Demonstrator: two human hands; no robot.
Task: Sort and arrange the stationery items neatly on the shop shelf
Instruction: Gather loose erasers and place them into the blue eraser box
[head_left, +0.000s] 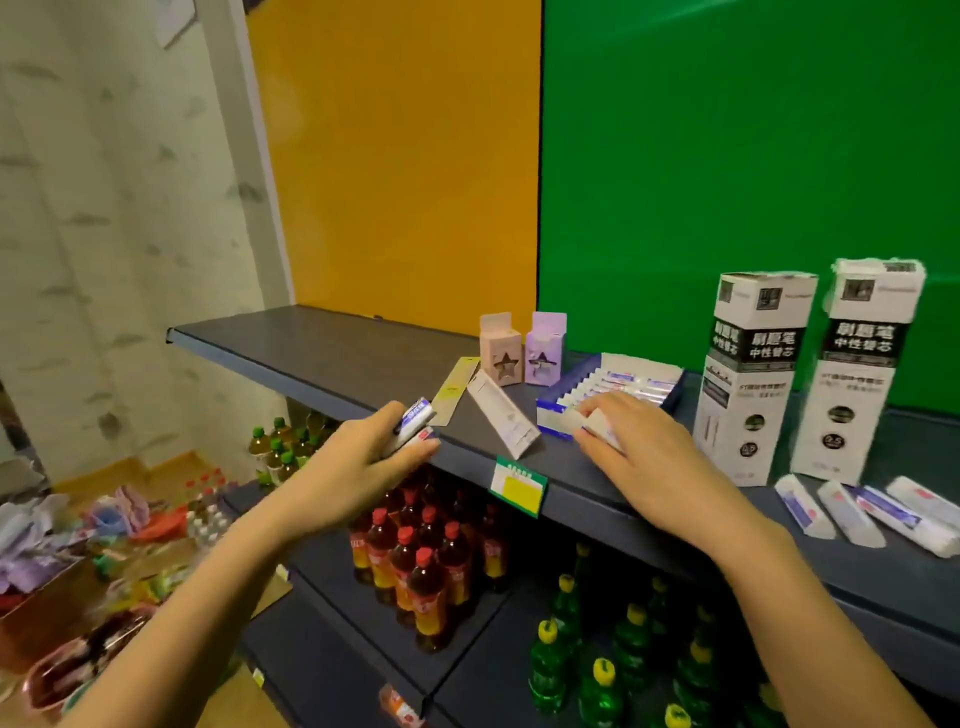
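Grips small packs (415, 423) in left hand (358, 457), white pack (602, 426) in right hand (644, 467); seemingly partway, loose packs (872, 512) unsorted by shelf's (322, 358) front edge.

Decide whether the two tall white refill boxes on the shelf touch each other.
Apart. The head view shows a strip of green backdrop and dark shelf between the left box and the right box.

Near end of the blue display tray (608, 392) and a white pack (602, 423): mostly covered by the right hand (639, 462). Left of the tray, the left hand (358, 457) half hides small packs (413, 423). Price tag (519, 486) in front of the tray: print illegible.
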